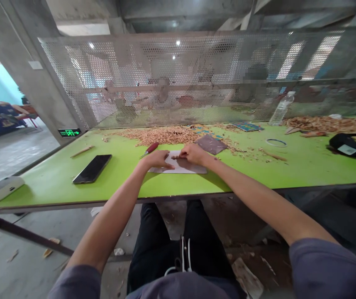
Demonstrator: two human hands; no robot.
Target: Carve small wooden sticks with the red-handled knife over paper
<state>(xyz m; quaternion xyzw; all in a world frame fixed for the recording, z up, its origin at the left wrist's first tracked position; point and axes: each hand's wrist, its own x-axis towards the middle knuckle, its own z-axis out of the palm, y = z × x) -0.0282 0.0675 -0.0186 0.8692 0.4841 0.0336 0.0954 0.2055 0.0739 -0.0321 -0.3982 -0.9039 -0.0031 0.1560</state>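
A white sheet (193, 168) lies flat on the green table right in front of me. My left hand (159, 159) rests on its left side, thumb and forefinger apart and nothing visibly held. My right hand (193, 153) is closed in a pinch over the sheet, at the end of a small brown piece (175, 157), too small to tell its exact kind. Just beyond my left hand lies a carving knife with a dark red handle (152, 147), its blade pointing left. A brownish flat sheet (211, 143) lies beyond my right hand.
Wood shavings (162, 135) are heaped before a perforated metal screen (178, 83). To the left lie a phone (92, 168), a wooden stick (81, 151) and a white device (2, 189). A plastic bottle (281, 109), tape ring (276, 143) and black object (349, 145) are on the right.
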